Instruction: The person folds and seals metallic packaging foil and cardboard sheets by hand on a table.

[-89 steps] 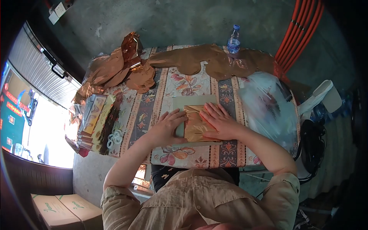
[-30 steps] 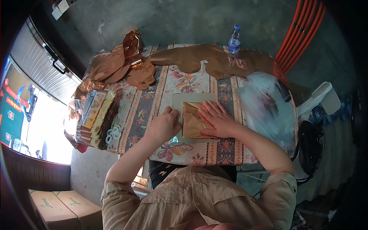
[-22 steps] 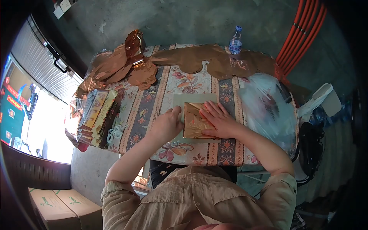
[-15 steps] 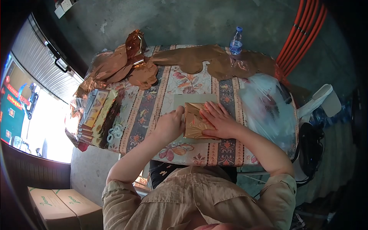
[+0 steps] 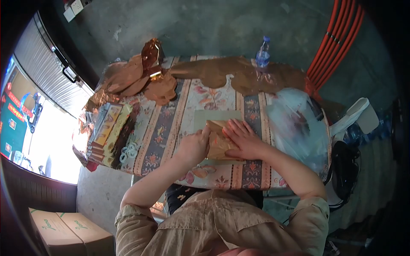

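Note:
A folded sheet of gold foil (image 5: 219, 147) lies on a thin grey-green board (image 5: 218, 114) in the middle of the table. My left hand (image 5: 193, 148) is closed at the foil's left edge, its fingers curled against that edge and partly hiding it. Near the upper left corner the foil looks creased or folded over. Flat across the right part of the foil rests my right hand (image 5: 245, 141), fingers spread and pointing up and left.
Brown-copper foil pieces (image 5: 200, 69) line the far edge beside a water bottle (image 5: 263, 55). Foil-wrapped packs (image 5: 109, 128) and pale rings (image 5: 128, 152) sit at the left. A clear plastic bag (image 5: 294, 123) covers the right side of the patterned tablecloth (image 5: 164, 111).
My left hand has moved slightly right and toward me, covering more of the foil's left edge. My right hand stays flat on the foil. The whole view has shifted a little.

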Demonstrator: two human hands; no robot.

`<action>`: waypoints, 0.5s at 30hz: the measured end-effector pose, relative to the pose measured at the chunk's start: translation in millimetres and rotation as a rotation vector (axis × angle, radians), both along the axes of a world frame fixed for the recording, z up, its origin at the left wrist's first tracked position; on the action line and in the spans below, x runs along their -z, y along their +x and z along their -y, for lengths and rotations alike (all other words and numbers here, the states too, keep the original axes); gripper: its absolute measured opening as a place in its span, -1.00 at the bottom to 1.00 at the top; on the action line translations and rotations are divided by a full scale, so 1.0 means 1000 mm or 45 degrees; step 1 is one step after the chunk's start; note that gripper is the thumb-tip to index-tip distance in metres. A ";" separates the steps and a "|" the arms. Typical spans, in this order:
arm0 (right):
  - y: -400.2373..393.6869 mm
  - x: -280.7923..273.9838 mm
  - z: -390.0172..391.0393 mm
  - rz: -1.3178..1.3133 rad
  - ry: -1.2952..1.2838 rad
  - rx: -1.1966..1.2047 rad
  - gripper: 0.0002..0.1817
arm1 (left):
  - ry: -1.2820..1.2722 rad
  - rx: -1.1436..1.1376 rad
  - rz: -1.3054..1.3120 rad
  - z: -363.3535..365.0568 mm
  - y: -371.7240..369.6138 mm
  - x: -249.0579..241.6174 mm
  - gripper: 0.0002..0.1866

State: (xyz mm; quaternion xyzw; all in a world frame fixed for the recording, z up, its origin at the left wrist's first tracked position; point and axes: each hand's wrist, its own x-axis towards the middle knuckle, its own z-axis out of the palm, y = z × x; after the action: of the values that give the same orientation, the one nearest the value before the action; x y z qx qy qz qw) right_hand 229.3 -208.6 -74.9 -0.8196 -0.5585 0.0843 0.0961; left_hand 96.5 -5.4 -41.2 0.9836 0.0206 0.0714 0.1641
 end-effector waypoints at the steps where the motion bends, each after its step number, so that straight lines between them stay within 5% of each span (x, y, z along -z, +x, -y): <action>1: -0.002 0.001 0.000 -0.018 0.004 0.004 -0.05 | 0.010 0.001 0.025 -0.001 0.001 -0.001 -0.73; 15: 0.001 0.001 0.000 -0.020 -0.020 -0.031 -0.04 | 0.168 0.152 0.069 -0.003 -0.002 0.017 -0.55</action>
State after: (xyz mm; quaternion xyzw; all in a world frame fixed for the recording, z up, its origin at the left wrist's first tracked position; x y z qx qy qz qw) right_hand 230.4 -208.3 -75.9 -0.8127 -0.5671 0.0963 0.0930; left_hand 94.4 -2.1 -58.2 0.9895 -0.0471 0.0893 0.1033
